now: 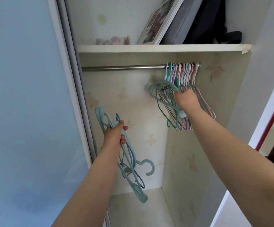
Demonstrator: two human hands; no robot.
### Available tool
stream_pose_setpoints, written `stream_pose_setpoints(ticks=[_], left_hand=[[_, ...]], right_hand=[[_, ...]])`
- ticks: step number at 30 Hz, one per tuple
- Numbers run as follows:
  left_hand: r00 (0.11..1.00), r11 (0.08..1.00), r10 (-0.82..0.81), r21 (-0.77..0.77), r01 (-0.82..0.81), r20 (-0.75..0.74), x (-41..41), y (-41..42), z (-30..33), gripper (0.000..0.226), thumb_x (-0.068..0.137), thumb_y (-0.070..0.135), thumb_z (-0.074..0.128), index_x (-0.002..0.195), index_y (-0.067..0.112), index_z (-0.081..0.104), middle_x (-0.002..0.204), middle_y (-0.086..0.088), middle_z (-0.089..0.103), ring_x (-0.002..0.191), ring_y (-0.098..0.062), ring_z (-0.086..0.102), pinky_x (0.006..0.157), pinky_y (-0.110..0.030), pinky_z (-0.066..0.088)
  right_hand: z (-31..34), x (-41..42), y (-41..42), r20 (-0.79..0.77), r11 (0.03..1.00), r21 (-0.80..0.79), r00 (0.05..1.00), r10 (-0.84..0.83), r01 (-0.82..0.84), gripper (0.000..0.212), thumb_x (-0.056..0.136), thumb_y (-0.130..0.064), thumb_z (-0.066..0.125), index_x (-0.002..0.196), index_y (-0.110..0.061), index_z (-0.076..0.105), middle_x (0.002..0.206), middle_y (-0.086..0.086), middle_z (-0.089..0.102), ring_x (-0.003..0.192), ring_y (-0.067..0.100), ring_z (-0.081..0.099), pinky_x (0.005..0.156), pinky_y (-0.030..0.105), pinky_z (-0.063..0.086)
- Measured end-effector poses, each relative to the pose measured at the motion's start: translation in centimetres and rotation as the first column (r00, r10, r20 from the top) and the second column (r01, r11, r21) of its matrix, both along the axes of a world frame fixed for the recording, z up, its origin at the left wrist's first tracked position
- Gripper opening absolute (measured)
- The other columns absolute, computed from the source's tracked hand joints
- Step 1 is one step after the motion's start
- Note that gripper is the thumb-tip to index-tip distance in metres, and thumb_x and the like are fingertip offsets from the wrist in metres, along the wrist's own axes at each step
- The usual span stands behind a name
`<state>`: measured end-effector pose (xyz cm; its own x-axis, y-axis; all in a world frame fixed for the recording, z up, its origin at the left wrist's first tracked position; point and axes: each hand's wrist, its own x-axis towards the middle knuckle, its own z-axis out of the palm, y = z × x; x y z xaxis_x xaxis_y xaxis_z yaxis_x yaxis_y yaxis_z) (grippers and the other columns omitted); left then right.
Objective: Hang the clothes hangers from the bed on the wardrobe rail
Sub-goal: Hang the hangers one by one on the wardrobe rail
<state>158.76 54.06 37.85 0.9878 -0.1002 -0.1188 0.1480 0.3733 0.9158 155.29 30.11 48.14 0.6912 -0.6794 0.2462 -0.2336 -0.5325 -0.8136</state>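
A metal wardrobe rail (123, 68) runs under the shelf. Several coloured hangers (184, 74) hang bunched at its right end. My right hand (184, 99) reaches into this bunch and grips a teal hanger (161, 86) by its shoulder. My left hand (115, 135) is lower and to the left, inside the wardrobe. It grips a small bundle of hangers (129, 166), light teal ones and a thin blue one, which point down with a hook sticking out to the right.
A white shelf (149, 48) above the rail carries a framed picture (159, 22), a grey case and a dark bag. The sliding door (26, 112) stands on the left. The wardrobe floor (141, 208) lies below.
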Motion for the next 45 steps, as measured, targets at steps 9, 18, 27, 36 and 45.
stream_pose_setpoints(ticks=[9, 18, 27, 36, 45], left_hand=[[0.987, 0.984, -0.157, -0.091, 0.153, -0.034, -1.1, 1.2, -1.5, 0.011, 0.097, 0.019, 0.052, 0.089, 0.017, 0.058, 0.076, -0.004, 0.059, 0.028, -0.002, 0.023, 0.032, -0.011, 0.020], [0.936, 0.935, -0.348, -0.092, 0.343, -0.048, -4.1, 0.3, -1.9, 0.014, 0.096, 0.026, 0.055, 0.095, 0.012, 0.058, 0.097, -0.007, 0.072, 0.029, 0.000, 0.024, 0.032, -0.011, 0.025], [0.894, 0.864, -0.448, 0.244, 0.440, -0.023, -4.1, 2.1, -3.0, 0.016, 0.084, 0.029, 0.071, 0.090, 0.015, 0.072, 0.103, -0.011, 0.059, 0.037, -0.006, 0.022, 0.039, -0.016, 0.025], [0.857, 0.842, -0.469, 0.186, 0.507, -0.213, -3.7, 2.9, -2.7, 0.043, 0.088, 0.055, 0.056, 0.108, 0.018, 0.068, 0.105, 0.001, 0.073, 0.037, -0.004, 0.022, 0.036, -0.013, 0.024], [0.855, 0.750, -0.515, 0.454, 0.481, -0.055, -4.1, 3.2, -3.2, 0.014, 0.090, 0.024, 0.065, 0.092, 0.010, 0.069, 0.060, 0.004, 0.064, 0.047, -0.009, 0.039, 0.040, -0.018, 0.029]], right_hand=[[-9.9, -5.3, 6.1, 0.212, 0.831, -0.529, 0.921, 0.328, -0.174, 0.016, 0.092, -0.025, 0.052, 0.102, -0.014, 0.059, 0.096, 0.002, 0.061, 0.086, 0.020, 0.057, 0.076, 0.036, 0.048], [-15.4, -5.8, 12.3, -0.189, 0.772, -0.095, 0.773, 0.606, -0.628, 0.053, 0.089, -0.029, 0.059, 0.134, -0.019, 0.033, 0.100, 0.006, 0.066, 0.089, 0.024, 0.065, 0.079, 0.037, 0.052], [-16.1, -6.6, 10.8, -0.328, 0.746, -0.291, 0.795, 0.510, -0.598, 0.035, 0.098, -0.040, 0.045, 0.127, -0.020, 0.043, 0.099, 0.004, 0.067, 0.081, 0.025, 0.064, 0.074, 0.038, 0.052], [-17.3, -7.6, 12.2, -0.330, 0.760, -0.360, 0.835, 0.440, -0.542, 0.029, 0.099, -0.027, 0.043, 0.124, -0.013, 0.044, 0.095, 0.011, 0.064, 0.069, 0.025, 0.050, 0.059, 0.031, 0.035], [-15.2, -8.3, 12.0, -0.058, 0.504, 0.635, 0.615, 0.786, -0.585, 0.071, 0.077, -0.077, 0.034, 0.121, -0.025, 0.055, 0.099, 0.007, 0.068, 0.099, 0.025, 0.068, 0.089, 0.034, 0.052]])
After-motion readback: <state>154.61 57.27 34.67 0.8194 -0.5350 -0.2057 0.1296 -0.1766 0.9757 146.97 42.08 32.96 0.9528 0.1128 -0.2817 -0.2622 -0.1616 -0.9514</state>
